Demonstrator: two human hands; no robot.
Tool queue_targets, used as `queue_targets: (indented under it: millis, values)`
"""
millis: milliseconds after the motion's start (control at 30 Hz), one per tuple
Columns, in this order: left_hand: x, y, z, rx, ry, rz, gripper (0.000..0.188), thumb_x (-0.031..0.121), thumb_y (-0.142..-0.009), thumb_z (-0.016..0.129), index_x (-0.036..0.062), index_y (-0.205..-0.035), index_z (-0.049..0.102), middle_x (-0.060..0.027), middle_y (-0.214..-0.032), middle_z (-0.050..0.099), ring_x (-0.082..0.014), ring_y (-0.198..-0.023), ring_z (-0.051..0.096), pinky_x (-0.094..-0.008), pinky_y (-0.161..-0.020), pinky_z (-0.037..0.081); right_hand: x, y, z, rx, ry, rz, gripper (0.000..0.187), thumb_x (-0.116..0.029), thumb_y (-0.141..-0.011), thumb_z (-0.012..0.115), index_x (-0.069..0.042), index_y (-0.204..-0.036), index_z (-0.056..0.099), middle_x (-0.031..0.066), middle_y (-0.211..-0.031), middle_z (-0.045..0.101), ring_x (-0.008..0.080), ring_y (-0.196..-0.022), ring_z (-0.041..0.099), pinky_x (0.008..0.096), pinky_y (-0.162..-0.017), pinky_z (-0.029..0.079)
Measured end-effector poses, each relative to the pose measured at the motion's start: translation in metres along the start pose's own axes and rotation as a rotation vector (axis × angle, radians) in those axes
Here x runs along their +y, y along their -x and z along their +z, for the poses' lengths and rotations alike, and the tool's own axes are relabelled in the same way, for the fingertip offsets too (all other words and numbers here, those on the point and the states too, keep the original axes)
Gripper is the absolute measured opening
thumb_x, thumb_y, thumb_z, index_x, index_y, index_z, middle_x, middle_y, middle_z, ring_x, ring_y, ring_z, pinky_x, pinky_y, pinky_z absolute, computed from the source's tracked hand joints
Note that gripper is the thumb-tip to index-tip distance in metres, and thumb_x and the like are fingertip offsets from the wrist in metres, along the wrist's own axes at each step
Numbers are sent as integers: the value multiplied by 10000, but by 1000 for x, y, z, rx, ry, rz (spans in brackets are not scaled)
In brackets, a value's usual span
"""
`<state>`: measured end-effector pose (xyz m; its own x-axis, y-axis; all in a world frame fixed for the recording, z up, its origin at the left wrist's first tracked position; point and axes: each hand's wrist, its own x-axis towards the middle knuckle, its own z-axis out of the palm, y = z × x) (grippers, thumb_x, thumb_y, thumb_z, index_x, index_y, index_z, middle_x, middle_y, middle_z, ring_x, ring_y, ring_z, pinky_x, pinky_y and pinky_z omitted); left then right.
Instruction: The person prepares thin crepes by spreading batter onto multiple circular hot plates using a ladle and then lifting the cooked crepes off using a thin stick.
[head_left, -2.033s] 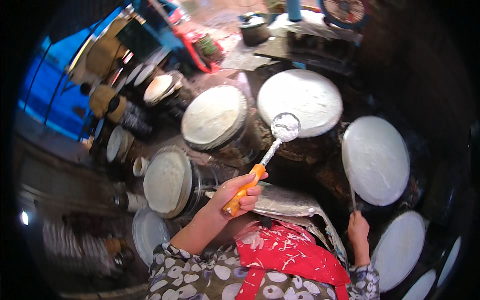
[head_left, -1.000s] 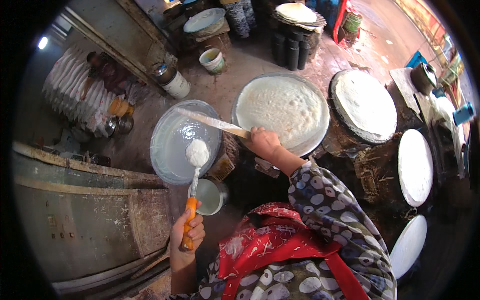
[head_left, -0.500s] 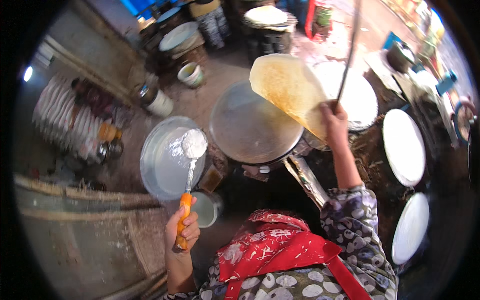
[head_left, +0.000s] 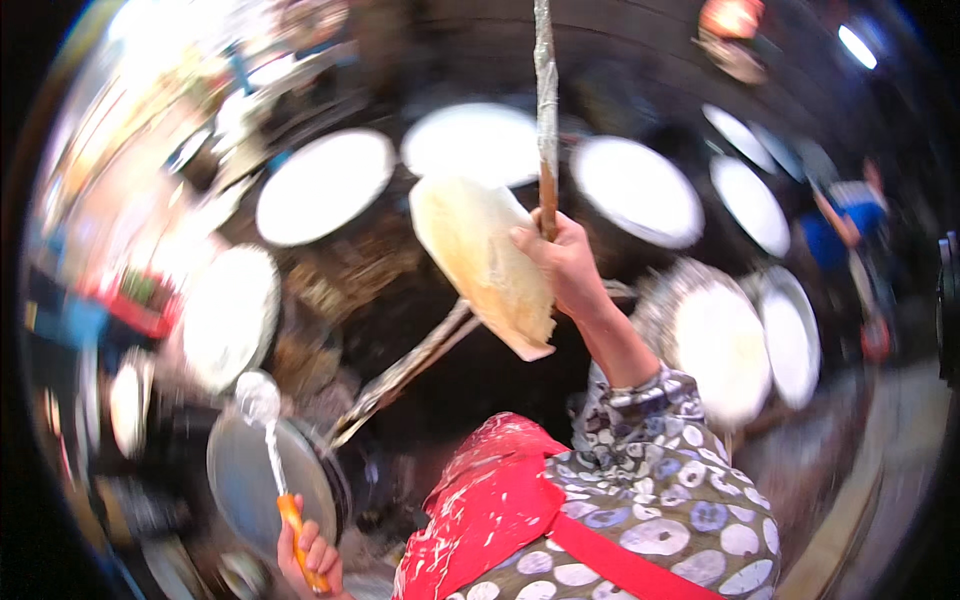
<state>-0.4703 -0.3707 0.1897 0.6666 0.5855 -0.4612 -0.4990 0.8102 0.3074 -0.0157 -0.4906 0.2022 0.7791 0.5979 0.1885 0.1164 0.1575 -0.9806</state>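
Right hand (head_left: 568,268) grips a long thin stick (head_left: 545,110), lifting a pale round cooked sheet (head_left: 480,262) off; left hand (head_left: 310,555), at seven o'clock, clasps an orange-handled metal ladle (head_left: 268,432) over a bare grey griddle (head_left: 255,485), not yet spread.

two hands: the left hand (head_left: 310,555) and the right hand (head_left: 565,265). one ladle (head_left: 272,450) with an orange handle. one long stick (head_left: 545,120). one thin pale sheet (head_left: 485,260) hanging at the stick. about nine round white-topped steaming pans, among them one (head_left: 322,185), one (head_left: 470,140), one (head_left: 638,190) and one (head_left: 228,315); blur prevents an exact count. one grey round pan (head_left: 245,485) under the ladle. one red apron (head_left: 480,500). one other person in blue (head_left: 838,215).
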Motion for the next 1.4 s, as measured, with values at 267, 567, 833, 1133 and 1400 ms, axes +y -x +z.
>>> queue_targets:
  millis: [267,567,833,1133,1400]
  values:
    - [-32,-135,45,-211,-127,-424,387,164,-986,304,-13,-1329,307,5,-676,344,-81,-485,332,-223,-431,320,19,113,-238,1037,-187,-239,76,-136,-797,621,-89,-848,591,27,-841,595,144,-774,567,279,-738,467]
    - [-62,-221,62,-151,-214,-548,456,256,-998,281,-34,-1349,282,-34,-694,409,-87,-443,396,-220,-416,339,213,284,-353,1677,-351,-15,308,-154,-822,611,17,-1073,558,120,-1063,594,249,-975,567,370,-850,456]
    - [-112,-230,93,-123,-168,-609,452,259,-993,296,-22,-1346,283,-50,-717,426,-88,-447,406,-218,-406,345,206,312,-441,1520,520,621,316,-254,-839,606,41,-952,613,155,-861,645,261,-776,619,364,-721,487]
    - [-97,-225,82,-113,39,-491,418,226,-979,341,-17,-1318,317,-27,-690,408,-88,-443,398,-238,-420,359,171,197,-377,996,1444,485,378,-336,-931,442,-6,-938,626,214,-831,638,380,-766,600,434,-682,463]
    - [-68,-150,48,-41,145,-82,448,231,-990,309,0,-1367,238,-39,-705,422,-100,-450,460,-244,-426,382,245,50,-88,-1029,1079,338,253,-300,-825,562,-67,-866,654,179,-823,631,355,-824,612,441,-712,475]
